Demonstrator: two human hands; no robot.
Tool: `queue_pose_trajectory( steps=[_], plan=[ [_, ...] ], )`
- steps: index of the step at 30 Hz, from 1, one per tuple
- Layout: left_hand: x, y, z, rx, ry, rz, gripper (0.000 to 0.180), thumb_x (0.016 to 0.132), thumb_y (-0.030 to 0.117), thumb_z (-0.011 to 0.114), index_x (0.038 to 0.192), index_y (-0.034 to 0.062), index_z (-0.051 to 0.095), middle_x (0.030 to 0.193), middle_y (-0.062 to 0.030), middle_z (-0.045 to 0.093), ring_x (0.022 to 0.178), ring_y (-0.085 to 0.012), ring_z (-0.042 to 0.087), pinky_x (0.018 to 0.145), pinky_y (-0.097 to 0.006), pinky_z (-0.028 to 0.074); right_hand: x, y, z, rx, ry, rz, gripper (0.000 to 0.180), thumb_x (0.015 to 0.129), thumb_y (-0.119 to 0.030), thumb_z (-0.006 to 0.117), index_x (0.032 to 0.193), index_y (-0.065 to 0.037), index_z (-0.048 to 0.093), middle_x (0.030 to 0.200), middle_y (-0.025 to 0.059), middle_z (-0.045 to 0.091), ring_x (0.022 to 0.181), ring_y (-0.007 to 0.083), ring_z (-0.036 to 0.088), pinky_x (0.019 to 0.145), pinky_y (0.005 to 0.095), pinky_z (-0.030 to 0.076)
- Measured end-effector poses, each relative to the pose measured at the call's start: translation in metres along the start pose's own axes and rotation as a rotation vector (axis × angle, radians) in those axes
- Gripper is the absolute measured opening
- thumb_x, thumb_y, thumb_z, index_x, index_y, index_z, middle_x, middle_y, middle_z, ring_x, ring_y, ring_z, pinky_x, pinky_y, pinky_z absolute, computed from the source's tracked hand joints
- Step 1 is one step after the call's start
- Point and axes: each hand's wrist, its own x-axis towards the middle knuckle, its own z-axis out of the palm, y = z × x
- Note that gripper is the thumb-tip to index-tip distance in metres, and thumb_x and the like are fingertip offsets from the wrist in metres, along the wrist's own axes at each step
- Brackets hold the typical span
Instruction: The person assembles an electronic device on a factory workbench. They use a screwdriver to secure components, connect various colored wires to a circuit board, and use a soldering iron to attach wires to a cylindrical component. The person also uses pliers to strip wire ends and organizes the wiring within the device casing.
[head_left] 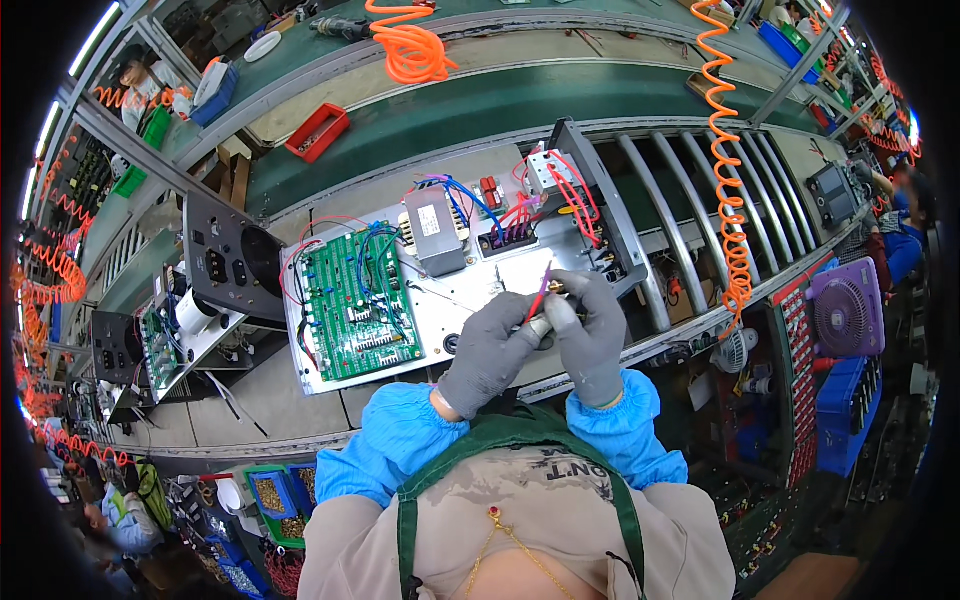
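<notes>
Pinching a red wire [541, 292] between them, both grey-gloved hands meet over the front edge of an open metal chassis [440, 320] on the workbench. The left hand [490, 350] curls its fingers narrowly around the wire's lower end, where a small pale piece sits; the right hand [590, 335] closes its fingertips on the same spot from the other side. A green circuit board [355, 300] lies in the chassis to the left, a grey transformer [432, 230] behind it. An orange coiled air hose [730, 200] hangs to the right.

Purple fan [846, 312], red tray [318, 131], orange coiled hoses [729, 190]
</notes>
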Motion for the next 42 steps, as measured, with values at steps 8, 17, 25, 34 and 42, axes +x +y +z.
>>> queue_pose_trajectory(
  steps=[8,17,25,34,42],
  plan=[
    [0.041,0.026,-0.035,-0.225,0.345,-0.116,0.029,0.096,0.022,0.047,0.118,0.0063,0.056,0.072,0.0012,0.051,0.062,-0.0065,0.048,0.053,-0.021,0.038,0.002,0.003,-0.032,0.298,0.063,0.202,0.022,0.092,-0.010,0.048,0.107,0.002,0.057,0.082,0.0075,0.063,0.060,0.0059,0.052,0.054,0.0211,0.043],
    [0.077,0.014,-0.050,-0.564,0.129,0.078,0.024,0.095,0.018,0.051,0.112,0.0025,0.057,0.077,-0.0010,0.052,0.064,-0.0065,0.048,0.053,-0.020,0.040,-0.006,-0.002,-0.056,-0.025,-0.083,0.149,0.022,0.082,-0.004,0.057,0.101,0.003,0.066,0.075,0.0070,0.064,0.066,0.0088,0.057,0.061,0.0238,0.046],
    [0.048,0.008,-0.013,-0.268,-0.164,0.042,0.025,0.083,0.005,0.066,0.106,-0.0023,0.063,0.110,-0.0085,0.056,0.098,-0.0152,0.058,0.083,-0.028,0.052,-0.003,0.011,-0.058,-0.244,-0.129,-0.044,0.026,0.084,-0.018,0.063,0.105,-0.004,0.067,0.071,0.0108,0.060,0.063,0.0210,0.057,0.058,0.0318,0.045],
    [0.055,0.001,-0.007,0.169,-0.057,0.334,0.021,0.079,0.009,0.067,0.098,0.0010,0.067,0.097,-0.0096,0.063,0.094,-0.0197,0.059,0.083,-0.032,0.047,-0.005,0.017,-0.046,-0.384,-0.151,-0.092,0.029,0.080,-0.009,0.064,0.108,-0.002,0.066,0.075,0.0125,0.061,0.067,0.0200,0.060,0.061,0.0296,0.046],
    [0.061,0.006,0.009,0.305,0.004,0.324,0.020,0.077,0.006,0.068,0.096,0.0018,0.068,0.093,-0.0097,0.063,0.087,-0.0209,0.061,0.077,-0.031,0.048,-0.009,0.028,-0.036,-0.159,0.001,0.220,0.028,0.076,-0.006,0.065,0.102,0.001,0.067,0.067,0.0043,0.058,0.057,0.0053,0.048,0.051,0.0228,0.038]
  ],
)
